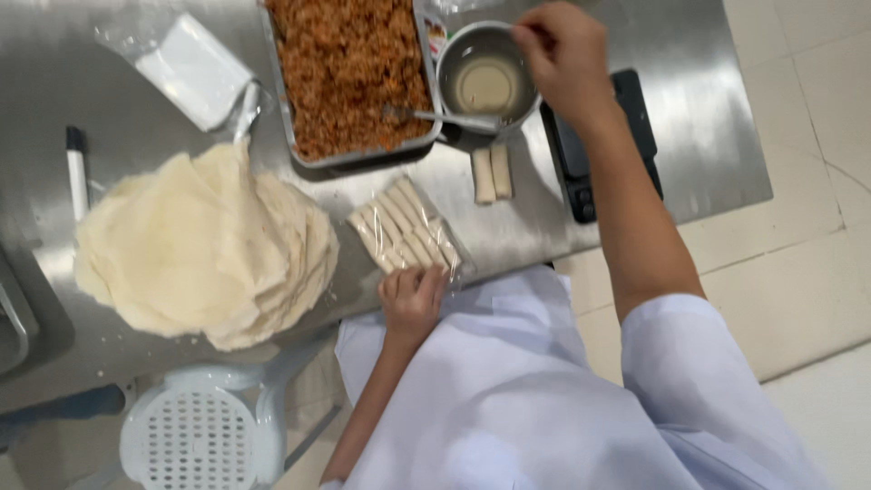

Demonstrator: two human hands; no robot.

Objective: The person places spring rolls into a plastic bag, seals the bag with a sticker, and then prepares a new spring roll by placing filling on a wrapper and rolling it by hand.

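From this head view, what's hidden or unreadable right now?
Head view only:
- Right hand fingertips: curled over the steel bowl, so any grip is unclear.
- Left hand fingers: fold over the table edge by the bagged rolls; contact uncertain.
- Filling tray: top cut off by the frame.
- Scale: partly behind the forearm.

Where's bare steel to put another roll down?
Bare table lies right of the black scale, and between the marker and the tray of filling. It is crowded around the wrapper stack, bagged rolls and bowl.
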